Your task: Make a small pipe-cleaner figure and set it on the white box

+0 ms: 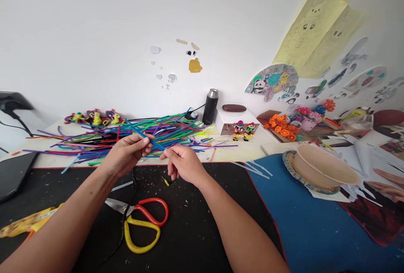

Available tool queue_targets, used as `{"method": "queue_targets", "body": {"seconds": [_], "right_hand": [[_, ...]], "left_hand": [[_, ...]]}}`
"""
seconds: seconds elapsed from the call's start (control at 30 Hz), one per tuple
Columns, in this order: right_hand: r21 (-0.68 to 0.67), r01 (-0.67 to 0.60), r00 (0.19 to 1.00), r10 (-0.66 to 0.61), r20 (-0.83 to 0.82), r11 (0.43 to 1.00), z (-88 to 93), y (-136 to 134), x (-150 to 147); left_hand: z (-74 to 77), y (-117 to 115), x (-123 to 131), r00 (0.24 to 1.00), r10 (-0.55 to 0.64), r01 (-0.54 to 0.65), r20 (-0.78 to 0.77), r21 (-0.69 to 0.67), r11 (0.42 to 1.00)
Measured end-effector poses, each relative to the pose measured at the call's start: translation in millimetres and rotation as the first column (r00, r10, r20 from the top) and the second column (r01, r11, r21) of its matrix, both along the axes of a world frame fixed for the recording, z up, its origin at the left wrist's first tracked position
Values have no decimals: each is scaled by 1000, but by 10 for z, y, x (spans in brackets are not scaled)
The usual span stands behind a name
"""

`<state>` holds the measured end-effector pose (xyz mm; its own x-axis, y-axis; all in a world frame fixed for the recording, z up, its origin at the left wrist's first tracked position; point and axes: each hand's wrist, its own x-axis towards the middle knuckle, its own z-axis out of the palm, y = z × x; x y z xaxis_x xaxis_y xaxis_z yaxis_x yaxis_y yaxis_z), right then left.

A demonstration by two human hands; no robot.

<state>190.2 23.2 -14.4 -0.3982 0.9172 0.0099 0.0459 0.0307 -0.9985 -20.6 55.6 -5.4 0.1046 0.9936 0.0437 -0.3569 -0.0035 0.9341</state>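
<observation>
Your left hand (131,152) is closed in a thumb-and-forefinger pinch on a blue stem (154,143), with the remaining fingers curled under. Your right hand (183,164) pinches the same stem at its lower end with the fingertips, and its other fingers are loosely folded into the palm. Neither hand holds anything else. The blue stem is in the air between the two hands, above the far edge of the black mat (195,222) and just in front of the pile of coloured stems (176,128). In my judgement the two-point grip keeps the thin piece straight and apart from the loose heap behind it, where single strands would be hard to tell apart. The stem is slim, straight and one shade of blue. It slopes from upper left to lower right, and its far end runs past your left fingers towards the pile. Whether its surface is fuzzy or smooth cannot be made out. The red-and-yellow scissors (142,218) lie flat on the black mat between your forearms, blades pointing left, close to either hand. A small yellow-green offcut (165,181) lies on the mat just below your right hand. A black flask (210,105) stands upright behind the pile, and a shallow bowl (325,168) sits to your right, well apart from the hands.
</observation>
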Motion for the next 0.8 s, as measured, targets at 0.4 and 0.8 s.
{"method": "queue_targets", "body": {"seconds": [0.4, 0.8], "right_hand": [[-65, 12, 997, -17, -81, 998, -3, 33, -8], [39, 36, 999, -37, 10, 999, -29, 35, 19]], "left_hand": [[1, 26, -13, 996, 79, -79, 30, 6, 997], [22, 19, 10, 990, 75, -70, 118, -44, 997]]}}
